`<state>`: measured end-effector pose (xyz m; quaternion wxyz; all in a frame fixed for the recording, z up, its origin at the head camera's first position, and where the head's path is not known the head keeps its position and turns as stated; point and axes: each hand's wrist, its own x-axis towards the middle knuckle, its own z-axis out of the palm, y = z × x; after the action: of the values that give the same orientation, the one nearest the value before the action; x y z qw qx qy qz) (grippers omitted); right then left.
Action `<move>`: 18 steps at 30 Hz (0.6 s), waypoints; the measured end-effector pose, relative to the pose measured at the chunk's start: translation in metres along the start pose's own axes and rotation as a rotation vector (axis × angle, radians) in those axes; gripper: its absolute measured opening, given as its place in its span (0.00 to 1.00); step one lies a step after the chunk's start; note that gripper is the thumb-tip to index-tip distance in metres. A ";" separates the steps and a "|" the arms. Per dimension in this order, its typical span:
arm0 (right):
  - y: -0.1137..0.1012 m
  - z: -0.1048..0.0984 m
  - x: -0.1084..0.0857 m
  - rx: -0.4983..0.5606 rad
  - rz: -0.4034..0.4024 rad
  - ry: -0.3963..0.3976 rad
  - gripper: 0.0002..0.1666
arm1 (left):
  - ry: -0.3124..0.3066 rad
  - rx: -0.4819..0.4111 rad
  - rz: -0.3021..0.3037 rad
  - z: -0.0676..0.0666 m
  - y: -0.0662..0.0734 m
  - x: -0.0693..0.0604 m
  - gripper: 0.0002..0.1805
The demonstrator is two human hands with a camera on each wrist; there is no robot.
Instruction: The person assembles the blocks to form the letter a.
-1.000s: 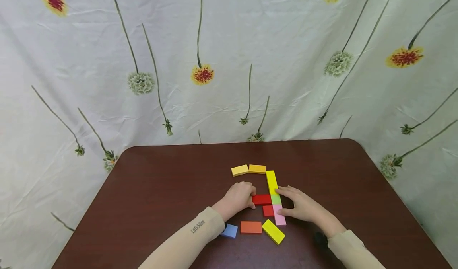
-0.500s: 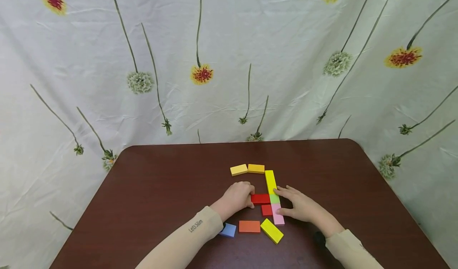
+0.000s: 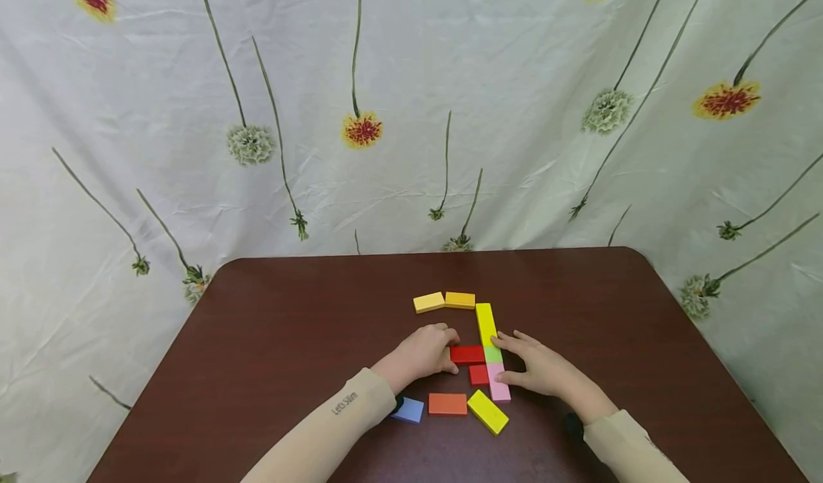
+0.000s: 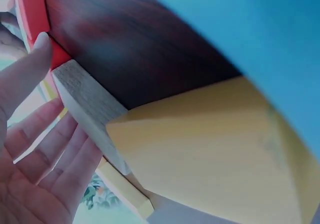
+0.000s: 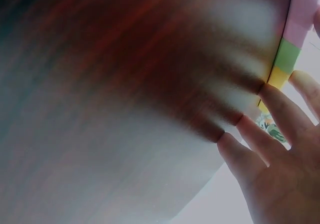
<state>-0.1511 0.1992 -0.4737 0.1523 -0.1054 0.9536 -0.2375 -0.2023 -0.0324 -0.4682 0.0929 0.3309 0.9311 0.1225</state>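
In the head view my left hand (image 3: 421, 354) is at the left end of a long red block (image 3: 467, 355), thumb on its near side and fingers on the far side, gripping that end. Below the fingers in the left wrist view lies a grey wooden block (image 4: 90, 99), which the hand hides from the head view. My right hand (image 3: 543, 367) reaches from the right with fingers spread. Its thumb touches the pink block (image 3: 498, 383) and a fingertip touches the tall yellow block (image 3: 486, 324). Between those two sits a green block (image 3: 493, 355); a small red block (image 3: 479, 375) adjoins the pink one.
At the back, a pale yellow block (image 3: 429, 302) meets an orange-yellow block (image 3: 460, 300). In front lie a blue block (image 3: 410, 410), an orange-red block (image 3: 448, 404) and a slanted yellow block (image 3: 489, 412). A large yellow block (image 4: 210, 149) stands close in the left wrist view. Everything rests on a dark brown table (image 3: 289, 326).
Both hands keep nearly the same place around the blocks. The scene shifts only slightly in the head view; no block visibly moves against the others.
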 end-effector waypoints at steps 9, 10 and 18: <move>0.001 0.000 -0.001 0.001 -0.010 0.019 0.43 | 0.036 -0.080 0.016 -0.013 0.004 -0.001 0.13; 0.001 0.000 -0.001 0.001 -0.010 0.021 0.43 | 0.040 -0.105 0.004 -0.016 0.003 -0.003 0.12; 0.001 0.001 -0.003 -0.010 -0.019 0.017 0.44 | 0.066 -0.237 -0.105 -0.036 -0.024 -0.025 0.10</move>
<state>-0.1485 0.2002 -0.4743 0.1416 -0.1131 0.9550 -0.2350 -0.2066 -0.0721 -0.4381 0.1067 0.2644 0.9286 0.2374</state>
